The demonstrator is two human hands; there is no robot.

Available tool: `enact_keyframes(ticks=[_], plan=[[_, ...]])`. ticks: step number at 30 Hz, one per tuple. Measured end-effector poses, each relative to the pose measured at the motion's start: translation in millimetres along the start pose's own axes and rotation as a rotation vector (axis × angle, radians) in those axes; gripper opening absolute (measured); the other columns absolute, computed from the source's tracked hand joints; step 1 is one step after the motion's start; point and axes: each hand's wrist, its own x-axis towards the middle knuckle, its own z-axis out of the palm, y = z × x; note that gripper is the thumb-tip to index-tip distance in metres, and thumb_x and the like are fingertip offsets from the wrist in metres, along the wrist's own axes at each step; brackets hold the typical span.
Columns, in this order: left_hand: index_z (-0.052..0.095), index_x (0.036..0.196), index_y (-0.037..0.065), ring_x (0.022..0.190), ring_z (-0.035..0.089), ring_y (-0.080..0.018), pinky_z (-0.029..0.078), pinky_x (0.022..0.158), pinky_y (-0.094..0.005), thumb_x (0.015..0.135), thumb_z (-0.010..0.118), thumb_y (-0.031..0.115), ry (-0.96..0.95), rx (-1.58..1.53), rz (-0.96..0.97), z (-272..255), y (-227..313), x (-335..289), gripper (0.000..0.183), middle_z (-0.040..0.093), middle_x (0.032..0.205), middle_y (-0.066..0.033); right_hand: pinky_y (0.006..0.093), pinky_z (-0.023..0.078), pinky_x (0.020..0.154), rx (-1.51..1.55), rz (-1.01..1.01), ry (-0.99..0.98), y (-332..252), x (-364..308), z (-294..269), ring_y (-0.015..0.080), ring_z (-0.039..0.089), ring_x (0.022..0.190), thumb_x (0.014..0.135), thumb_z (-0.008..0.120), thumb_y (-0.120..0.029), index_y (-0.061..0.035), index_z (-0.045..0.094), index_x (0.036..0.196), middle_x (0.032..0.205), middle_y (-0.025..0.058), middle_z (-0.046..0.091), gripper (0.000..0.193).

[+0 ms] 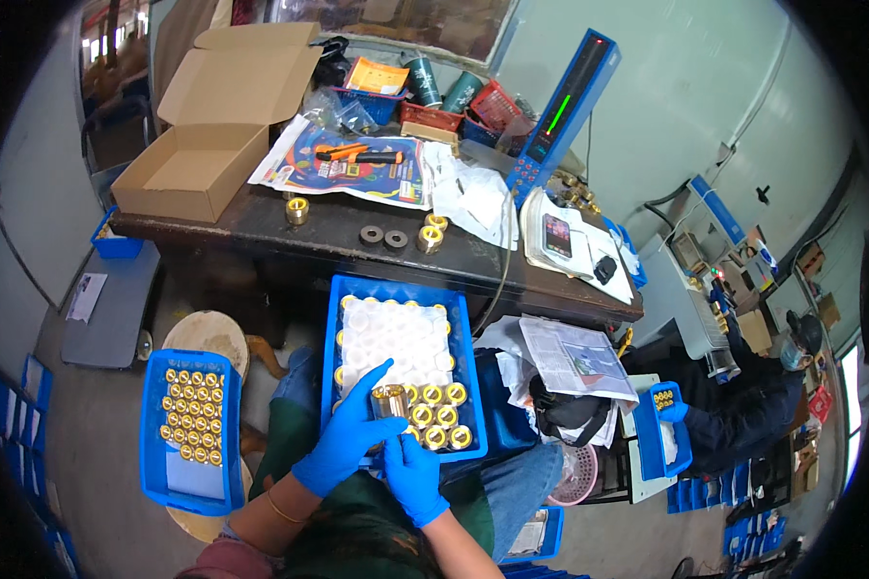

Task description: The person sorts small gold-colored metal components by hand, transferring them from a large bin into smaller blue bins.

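Note:
Both my hands wear blue gloves and meet over a blue crate [466, 386] on my lap. In my left hand [350, 439] is a shiny metal cylinder [389, 399] with a brassy sheen, held between the thumb and the raised fingers. My right hand [415, 481] is closed right below it, thumb and fingers pinched together. What lies in that pinch is hidden. Several gold-rimmed cylinders [434, 438] stand upright at the crate's near right. A white sheet [396, 338] covers most of the others.
A second blue crate [152, 454] with gold-rimmed parts stands on a stool [206, 333] at left. The dark desk [338, 253] ahead bears an open cardboard box [179, 183], grey rings [394, 238], loose cylinders [430, 238] and a blue gauge column [565, 111]. A co-worker [743, 415] sits at right.

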Motion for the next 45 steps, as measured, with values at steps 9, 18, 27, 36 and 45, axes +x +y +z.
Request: enact_keyframes(ticks=[9,18,27,36,45], plan=[[0.042,0.116,0.000,0.099,0.050,-0.0173,0.040,0.087,-0.0307,0.077,0.060,0.008,0.499,0.129,0.138,-81,-17,-22,0.043,0.050,0.109,-0.0103,0.0391,0.042,0.042,-0.416,-0.364,-0.220,-5,6,12,0.0292,0.055,0.045,0.083,0.054,-0.025,-0.0035,0.058,0.072,0.055,0.0182,0.054,0.025],[0.057,0.099,0.002,0.082,0.056,-0.0295,0.045,0.072,-0.0359,0.073,0.065,0.022,1.518,0.975,-0.064,-309,-110,-172,0.034,0.056,0.096,-0.0202,0.0233,0.026,0.036,0.407,0.394,0.056,35,38,-16,0.0076,0.034,0.040,0.089,0.045,-0.031,-0.0096,0.044,0.059,0.049,-0.0011,0.039,0.037],[0.057,0.091,-0.006,0.079,0.060,-0.0300,0.046,0.069,-0.0365,0.070,0.068,0.024,1.759,0.714,-0.262,-350,-141,-210,0.039,0.060,0.087,-0.0225,0.0212,0.024,0.035,0.339,0.376,0.169,6,35,-7,0.0073,0.033,0.039,0.089,0.046,-0.031,-0.0097,0.043,0.057,0.047,-0.0022,0.037,0.038],[0.051,0.110,-0.001,0.100,0.052,-0.0282,0.042,0.082,-0.0361,0.081,0.055,0.018,1.426,0.920,0.231,-277,-86,-127,0.034,0.055,0.108,-0.0168,0.0229,0.032,0.036,0.375,0.436,0.073,26,35,-15,0.0101,0.044,0.039,0.090,0.044,-0.029,-0.0070,0.047,0.064,0.051,0.0025,0.047,0.034],[0.061,0.095,0.008,0.085,0.054,-0.0280,0.044,0.072,-0.0368,0.074,0.060,0.022,-0.230,1.247,0.460,-44,-58,55,0.025,0.057,0.090,-0.0119,0.0215,0.034,0.034,0.383,0.242,0.102,38,23,-28,0.0094,0.044,0.036,0.089,0.045,-0.025,-0.0063,0.050,0.064,0.052,0.0021,0.049,0.032]])
